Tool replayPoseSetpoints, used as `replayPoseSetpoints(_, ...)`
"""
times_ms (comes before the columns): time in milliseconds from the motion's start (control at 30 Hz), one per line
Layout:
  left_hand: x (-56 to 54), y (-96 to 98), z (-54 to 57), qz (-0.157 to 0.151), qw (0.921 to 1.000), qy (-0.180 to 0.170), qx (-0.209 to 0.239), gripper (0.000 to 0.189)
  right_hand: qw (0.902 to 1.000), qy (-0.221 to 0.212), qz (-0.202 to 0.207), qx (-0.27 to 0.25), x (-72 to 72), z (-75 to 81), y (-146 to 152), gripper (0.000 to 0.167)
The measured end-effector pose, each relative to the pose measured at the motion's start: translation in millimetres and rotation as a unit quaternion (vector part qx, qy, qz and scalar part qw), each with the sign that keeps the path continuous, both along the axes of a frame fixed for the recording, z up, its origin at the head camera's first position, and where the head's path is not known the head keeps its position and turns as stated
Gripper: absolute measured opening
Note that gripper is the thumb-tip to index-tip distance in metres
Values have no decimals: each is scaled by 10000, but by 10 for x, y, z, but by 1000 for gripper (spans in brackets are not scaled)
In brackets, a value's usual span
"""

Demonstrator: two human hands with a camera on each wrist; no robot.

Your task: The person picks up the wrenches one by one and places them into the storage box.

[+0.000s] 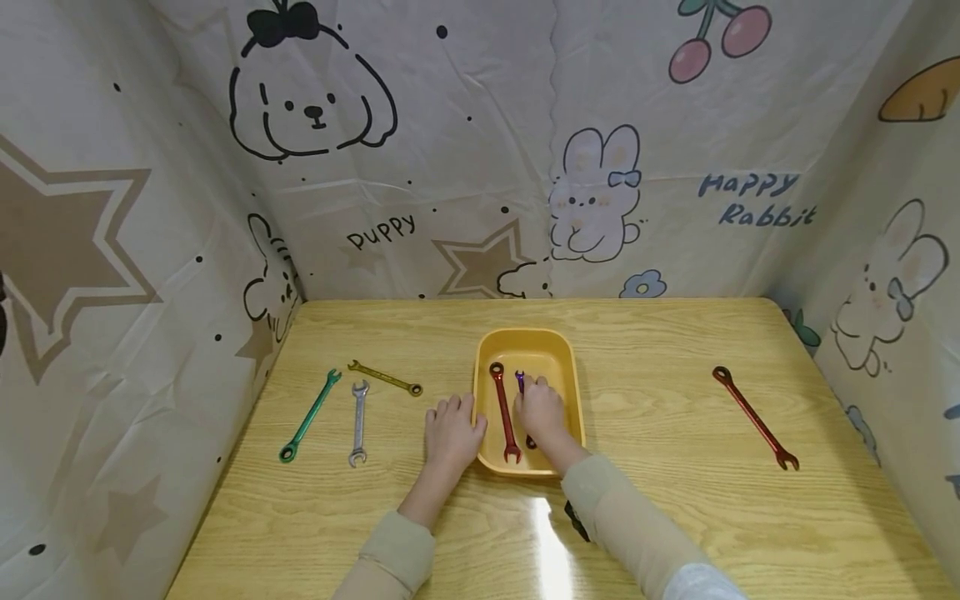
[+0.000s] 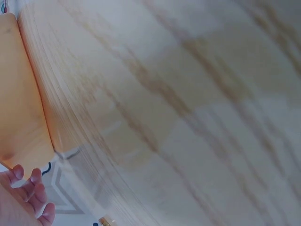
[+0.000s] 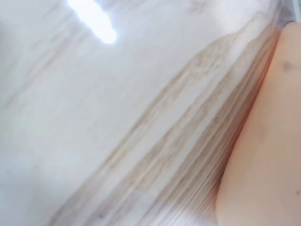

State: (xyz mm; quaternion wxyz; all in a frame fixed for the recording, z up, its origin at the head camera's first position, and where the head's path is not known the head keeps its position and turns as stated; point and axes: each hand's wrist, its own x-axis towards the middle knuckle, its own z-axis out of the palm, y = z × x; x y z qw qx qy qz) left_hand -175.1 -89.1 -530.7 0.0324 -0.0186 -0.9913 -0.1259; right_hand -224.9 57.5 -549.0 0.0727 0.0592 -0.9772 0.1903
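Note:
My right hand (image 1: 542, 410) reaches down inside a yellow tray (image 1: 525, 332) and grips a small purple wrench (image 1: 520, 380), whose open end sticks out past the fingers. To its left in the tray lies a red combination wrench (image 1: 504, 408). Beside the tray's left wall rests my left hand (image 1: 452, 432), thumb at the rim and fingers loosely bent. The left wrist view shows those fingers (image 2: 36, 190) near the orange-looking tray wall (image 2: 23, 84). Only the tray's side (image 3: 263, 150) and tabletop show in the right wrist view; the right hand is outside it.
Left of the tray lie a green wrench (image 1: 309, 418), a silver wrench (image 1: 359, 423) and a gold wrench (image 1: 384, 377). Far right, another red wrench (image 1: 753, 417) lies slanted on the wooden table (image 1: 645, 350). A printed cloth (image 1: 465, 125) hangs behind and at both sides.

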Motion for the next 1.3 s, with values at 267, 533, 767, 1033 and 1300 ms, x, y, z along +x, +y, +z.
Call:
replayPoseSetpoints(267,-3,7,-21,-10,10000,-45,-10,34,9992,360,-35,-166,-15,43,50,27)
replayPoseSetpoints(533,-4,11,-7,35,10000,-61,23,36,9937,921,74,-637,-13,253,109,22)
replayPoseSetpoints(767,-8,9,-6,41,10000,-69,50,36,9862,1234,314,-1059,50,400,219,21)
replayPoseSetpoints(1033,0,8,-4,58,9999,-74,68,37,9819,1536,306,-1067,94,396,420,18)
replayPoseSetpoints(1300,-2,8,-1,57,9999,-101,26,36,9771,1797,331,-1088,84,338,629,18)
